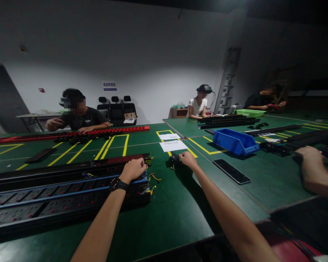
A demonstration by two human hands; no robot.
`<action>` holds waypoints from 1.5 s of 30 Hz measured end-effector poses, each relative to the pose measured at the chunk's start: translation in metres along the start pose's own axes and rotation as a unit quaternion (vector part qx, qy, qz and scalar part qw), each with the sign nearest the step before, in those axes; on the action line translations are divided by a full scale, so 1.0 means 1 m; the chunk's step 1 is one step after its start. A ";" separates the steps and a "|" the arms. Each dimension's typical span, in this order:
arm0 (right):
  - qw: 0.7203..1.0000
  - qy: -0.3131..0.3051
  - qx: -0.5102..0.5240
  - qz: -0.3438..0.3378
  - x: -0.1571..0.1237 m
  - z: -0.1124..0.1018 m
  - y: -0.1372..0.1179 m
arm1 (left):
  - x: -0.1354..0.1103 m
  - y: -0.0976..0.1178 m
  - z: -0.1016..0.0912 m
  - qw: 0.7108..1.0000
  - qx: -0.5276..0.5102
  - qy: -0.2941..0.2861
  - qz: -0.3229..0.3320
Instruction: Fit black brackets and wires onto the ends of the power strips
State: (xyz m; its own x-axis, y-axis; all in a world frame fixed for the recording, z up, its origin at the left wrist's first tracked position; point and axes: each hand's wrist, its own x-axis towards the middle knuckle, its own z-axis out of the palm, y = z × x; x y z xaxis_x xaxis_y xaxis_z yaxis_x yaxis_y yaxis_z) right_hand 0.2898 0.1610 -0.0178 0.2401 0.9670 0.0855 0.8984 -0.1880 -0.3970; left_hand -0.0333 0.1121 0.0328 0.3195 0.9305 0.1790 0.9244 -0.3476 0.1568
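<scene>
Several long black power strips [68, 202] with rows of sockets and small red dots lie side by side on the left of the table. Over their right ends is my left hand [134, 169], a watch on its wrist; the fingers are curled down and what they grip is hidden. Yellow wire ends [154, 177] stick out past the strips just beside it. My right hand [188, 159] pinches at a small black part [175, 160] on the green table [175, 203], with a small pile of similar dark pieces touching its fingertips.
Paper labels [173, 146] lie beyond my right hand. A blue bin [233, 142] and a phone [231, 171] are to the right. Another person's arm [315, 171] reaches in at the right edge. People work across the table near a red rack [126, 129] and a green tray [250, 113].
</scene>
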 end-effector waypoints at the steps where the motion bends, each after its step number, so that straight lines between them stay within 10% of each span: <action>1: 1.000 -0.003 -0.002 0.001 -0.002 0.001 -0.002 | 0.000 -0.001 0.001 1.000 -0.001 0.001 0.001; 45: 0.997 -0.022 -0.077 -0.013 -0.033 -0.005 -0.035 | 0.001 -0.004 0.005 1.000 0.000 0.009 0.003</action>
State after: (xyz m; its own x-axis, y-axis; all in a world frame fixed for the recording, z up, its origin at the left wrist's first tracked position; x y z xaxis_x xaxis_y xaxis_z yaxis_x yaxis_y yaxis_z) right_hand 0.2524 0.1347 -0.0024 0.2030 0.9778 0.0529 0.9505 -0.1837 -0.2507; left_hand -0.0359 0.1151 0.0270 0.3204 0.9264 0.1980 0.9226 -0.3526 0.1568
